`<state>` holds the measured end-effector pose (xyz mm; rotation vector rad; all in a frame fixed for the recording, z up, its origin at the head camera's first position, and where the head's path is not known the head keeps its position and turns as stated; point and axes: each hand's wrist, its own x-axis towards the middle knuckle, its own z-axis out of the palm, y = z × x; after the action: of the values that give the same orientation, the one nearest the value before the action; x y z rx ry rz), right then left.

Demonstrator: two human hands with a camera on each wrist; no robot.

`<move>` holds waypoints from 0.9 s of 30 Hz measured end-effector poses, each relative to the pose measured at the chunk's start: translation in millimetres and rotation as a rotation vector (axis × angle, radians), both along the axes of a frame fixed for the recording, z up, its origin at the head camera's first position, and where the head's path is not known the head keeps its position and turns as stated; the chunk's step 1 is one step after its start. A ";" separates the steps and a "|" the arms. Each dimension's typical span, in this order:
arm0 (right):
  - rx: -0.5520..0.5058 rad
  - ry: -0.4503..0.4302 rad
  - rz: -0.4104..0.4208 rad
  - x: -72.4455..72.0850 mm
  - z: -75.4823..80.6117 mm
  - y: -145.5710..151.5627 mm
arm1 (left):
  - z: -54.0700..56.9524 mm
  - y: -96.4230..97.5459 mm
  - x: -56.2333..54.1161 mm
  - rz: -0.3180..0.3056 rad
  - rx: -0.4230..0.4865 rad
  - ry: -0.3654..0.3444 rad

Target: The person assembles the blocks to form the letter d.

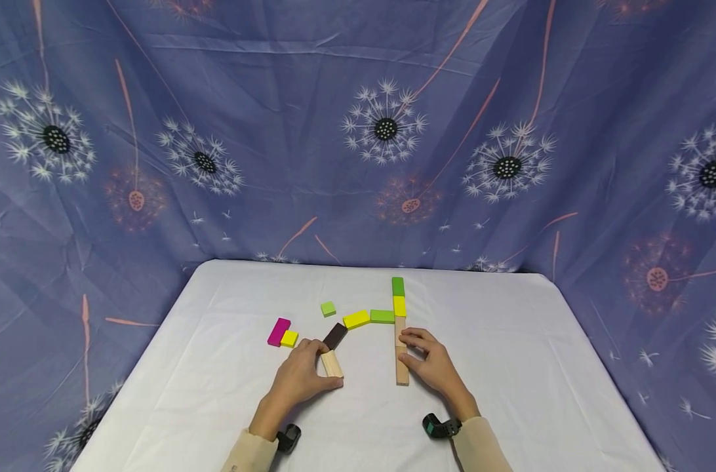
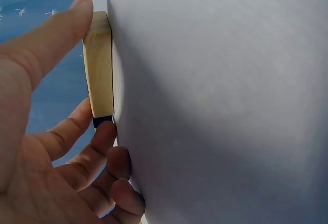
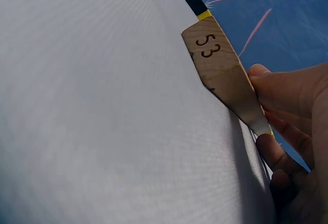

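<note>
My left hand (image 1: 299,375) pinches a pale wooden block (image 1: 332,364) lengthwise, thumb at its near end and fingertips at its far end. In the left wrist view the same block (image 2: 101,73) shows its long side between thumb and fingers. A dark brown block (image 1: 335,336) lies right at its far end. My right hand (image 1: 433,364) rests its thumb and fingertips along the right side of two wooden blocks lined end to end, the nearer block (image 1: 402,373) and the farther block (image 1: 400,326). In the right wrist view the nearer block (image 3: 215,60) carries the number 53.
Beyond the wooden pair lie a yellow block (image 1: 399,306) and a green block (image 1: 398,286). A light green block (image 1: 382,316) and another yellow block (image 1: 356,320) curve toward the brown one. A small green block (image 1: 328,309), magenta piece (image 1: 278,332) and yellow square (image 1: 289,338) lie left on the white table (image 1: 193,367).
</note>
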<state>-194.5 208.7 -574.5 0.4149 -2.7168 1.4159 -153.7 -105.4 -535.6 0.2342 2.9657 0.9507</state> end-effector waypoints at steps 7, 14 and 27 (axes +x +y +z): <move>-0.001 -0.010 -0.011 0.4 -0.7 0.7 | -1.0 4.5 -0.1 0.021 -0.014 0.000; -0.010 -0.009 -0.014 1.2 -0.4 -0.2 | -0.9 3.6 0.1 0.009 0.007 -0.024; -0.015 -0.002 -0.015 1.9 0.6 -1.3 | 1.2 2.5 1.8 -0.004 0.036 -0.038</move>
<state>-192.5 207.4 -573.9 0.3923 -2.7032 1.4330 -151.9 -102.9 -534.3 0.2201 2.9143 0.9979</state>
